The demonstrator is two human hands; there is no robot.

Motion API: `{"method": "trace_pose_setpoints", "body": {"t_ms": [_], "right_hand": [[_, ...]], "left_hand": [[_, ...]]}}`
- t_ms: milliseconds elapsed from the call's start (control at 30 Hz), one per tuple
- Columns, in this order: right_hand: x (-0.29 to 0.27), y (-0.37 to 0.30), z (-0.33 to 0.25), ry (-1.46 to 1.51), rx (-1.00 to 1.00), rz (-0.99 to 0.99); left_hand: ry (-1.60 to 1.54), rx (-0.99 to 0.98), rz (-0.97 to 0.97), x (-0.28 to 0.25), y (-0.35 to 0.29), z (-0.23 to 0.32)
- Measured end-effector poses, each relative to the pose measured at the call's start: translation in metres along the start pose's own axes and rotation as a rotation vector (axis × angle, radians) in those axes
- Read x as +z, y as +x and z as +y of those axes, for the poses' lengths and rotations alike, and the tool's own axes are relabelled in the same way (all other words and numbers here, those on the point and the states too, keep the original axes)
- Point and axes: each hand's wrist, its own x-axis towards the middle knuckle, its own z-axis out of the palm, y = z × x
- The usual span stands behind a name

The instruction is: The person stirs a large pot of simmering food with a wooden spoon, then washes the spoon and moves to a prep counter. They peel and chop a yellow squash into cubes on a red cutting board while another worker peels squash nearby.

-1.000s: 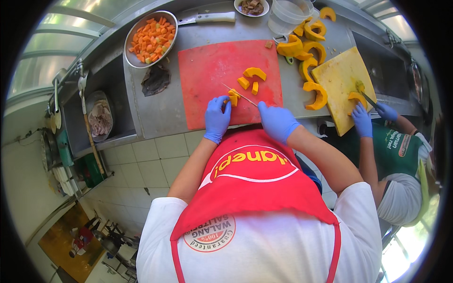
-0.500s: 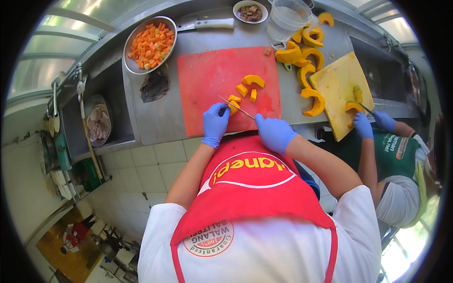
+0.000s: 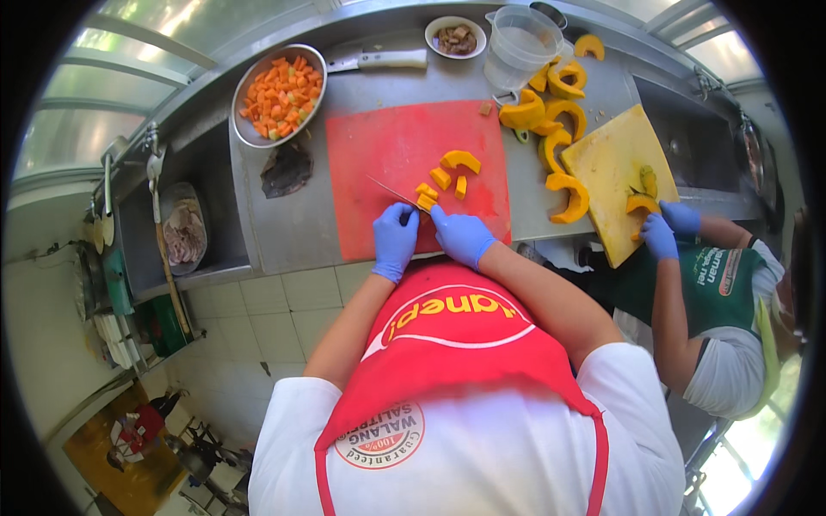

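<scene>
Both my hands wear blue gloves and are close together over the near part of the red cutting board (image 3: 379,146). My right hand (image 3: 465,239) is closed on a knife (image 3: 393,191), whose thin blade points to the far left. The handle is hidden in the glove. My left hand (image 3: 395,241) has its fingers curled beside the blade; whatever it pinches is hidden. Small squash chunks (image 3: 426,190) lie just beyond the hands, partly behind the blade. Farther up the board are more cut pieces and a curved squash slice (image 3: 461,160).
A steel bowl of diced carrots (image 3: 317,112), a white-handled knife (image 3: 392,59), a small bowl of brown chunks (image 3: 432,41) and a clear pitcher (image 3: 513,56) stand at the back. Squash wedges (image 3: 568,199) lie right, beside a co-worker's yellow board (image 3: 615,155). A sink (image 3: 225,215) is left.
My right hand has moved left toward my left hand, and the knife blade has shifted left. The co-worker's hands have moved slightly at the yellow board.
</scene>
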Motion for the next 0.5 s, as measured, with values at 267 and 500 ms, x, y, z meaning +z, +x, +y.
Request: {"method": "trace_pose_setpoints", "body": {"t_ms": [267,500], "right_hand": [[-0.054,-0.058,0.031,0.062,-0.075,-0.027],[-0.038,-0.045,0.022,-0.033,-0.107,-0.227]], "left_hand": [[-0.13,0.032,0.283,-0.042,0.032,0.035],[0.342,0.649,-0.297,0.035,0.109,0.078]]}}
